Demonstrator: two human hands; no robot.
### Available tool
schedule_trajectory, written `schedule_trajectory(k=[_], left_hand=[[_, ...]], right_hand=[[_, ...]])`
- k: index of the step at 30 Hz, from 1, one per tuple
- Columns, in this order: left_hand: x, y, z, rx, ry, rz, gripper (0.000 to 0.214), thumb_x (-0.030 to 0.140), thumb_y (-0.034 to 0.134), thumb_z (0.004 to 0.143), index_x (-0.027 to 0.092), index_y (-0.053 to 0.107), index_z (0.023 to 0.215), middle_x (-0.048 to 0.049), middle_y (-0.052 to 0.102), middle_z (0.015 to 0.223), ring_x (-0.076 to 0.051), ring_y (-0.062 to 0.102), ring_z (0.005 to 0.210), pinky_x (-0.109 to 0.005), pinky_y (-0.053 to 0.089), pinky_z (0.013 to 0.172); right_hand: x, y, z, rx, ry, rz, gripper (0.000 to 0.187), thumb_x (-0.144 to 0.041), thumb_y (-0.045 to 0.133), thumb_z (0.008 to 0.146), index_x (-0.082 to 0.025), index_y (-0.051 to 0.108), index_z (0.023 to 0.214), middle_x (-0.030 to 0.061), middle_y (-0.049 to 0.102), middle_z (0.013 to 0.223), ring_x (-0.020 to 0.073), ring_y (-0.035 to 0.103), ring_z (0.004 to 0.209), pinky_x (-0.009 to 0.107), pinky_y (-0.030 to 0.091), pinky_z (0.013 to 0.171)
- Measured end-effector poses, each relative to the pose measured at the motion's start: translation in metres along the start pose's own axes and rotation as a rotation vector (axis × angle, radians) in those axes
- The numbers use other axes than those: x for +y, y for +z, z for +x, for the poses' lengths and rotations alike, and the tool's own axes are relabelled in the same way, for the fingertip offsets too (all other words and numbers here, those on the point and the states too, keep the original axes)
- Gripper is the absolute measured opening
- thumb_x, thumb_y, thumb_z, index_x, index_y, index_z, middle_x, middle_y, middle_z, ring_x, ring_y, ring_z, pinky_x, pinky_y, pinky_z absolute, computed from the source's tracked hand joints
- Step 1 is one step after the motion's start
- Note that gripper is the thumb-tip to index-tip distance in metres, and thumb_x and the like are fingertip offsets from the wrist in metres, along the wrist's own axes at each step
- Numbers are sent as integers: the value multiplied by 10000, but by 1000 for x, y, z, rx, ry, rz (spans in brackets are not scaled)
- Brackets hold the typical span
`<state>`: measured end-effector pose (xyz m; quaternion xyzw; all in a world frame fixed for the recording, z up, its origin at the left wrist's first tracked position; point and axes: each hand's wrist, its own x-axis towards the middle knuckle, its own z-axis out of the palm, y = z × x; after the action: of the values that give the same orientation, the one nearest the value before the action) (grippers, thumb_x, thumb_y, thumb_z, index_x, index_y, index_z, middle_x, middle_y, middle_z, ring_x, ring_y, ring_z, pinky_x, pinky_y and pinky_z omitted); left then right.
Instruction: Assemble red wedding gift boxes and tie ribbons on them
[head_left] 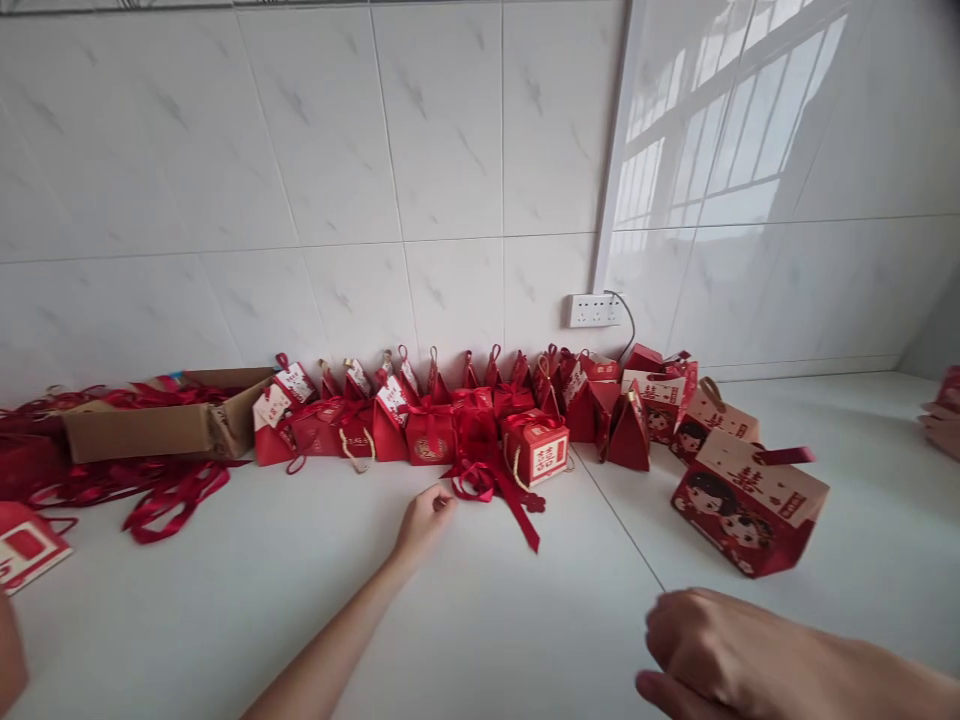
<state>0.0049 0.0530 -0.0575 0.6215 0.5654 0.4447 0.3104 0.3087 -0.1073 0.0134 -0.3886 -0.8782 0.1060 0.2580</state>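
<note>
My left fingers [441, 496] curl just beside the red ribbon [527, 527] on the white bench [510, 640], below a tiled wall [450, 150]; my right fingers [664, 628] bend near a box [742, 510]. Whether either set grasps anything, I cannot tell.

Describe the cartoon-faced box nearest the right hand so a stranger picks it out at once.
On the white counter, look right of the wall socket, down towards the right hand. The box sits just beyond that hand, nearer than the red boxes behind it. Its two cartoon faces look the largest.
</note>
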Motion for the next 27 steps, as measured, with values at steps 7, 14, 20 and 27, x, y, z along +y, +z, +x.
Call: schedule_trajectory(k=[7,14,20,27], left_hand=[[-6,-5,-5,-118,13,-34,158,330,494,680,194,486,600,33,506,564,-138,479,573,-238,355,576],[-5,-9,-3,-185,-2,-99,158,322,492,713,197,482,618,31,496,537,-150,513,560,-249,368,568],[-6,-9,-2,-187,-3,-153,176,339,512,705,202,465,604,41,467,525,-133,459,530,-236,325,534],[-8,-6,1,-153,2,-196,205,371,558,674,198,496,584,37,490,500,-148,501,533,-243,339,547]], right_hand=[[4,70,118,-231,-161,111,328,-103,424,685,-209,158,526,-32,303,497,82,213,439,268,194,438],[35,93,165,188,86,70,336,-207,343,806,-210,201,502,-2,361,535,105,350,491,261,336,493],[91,92,173,903,370,-192,485,-565,550,741,-181,481,1029,178,416,1199,345,415,1141,562,372,919],[112,99,159,918,624,114,811,-577,675,599,-158,357,1215,193,375,1227,366,412,1179,552,406,956]])
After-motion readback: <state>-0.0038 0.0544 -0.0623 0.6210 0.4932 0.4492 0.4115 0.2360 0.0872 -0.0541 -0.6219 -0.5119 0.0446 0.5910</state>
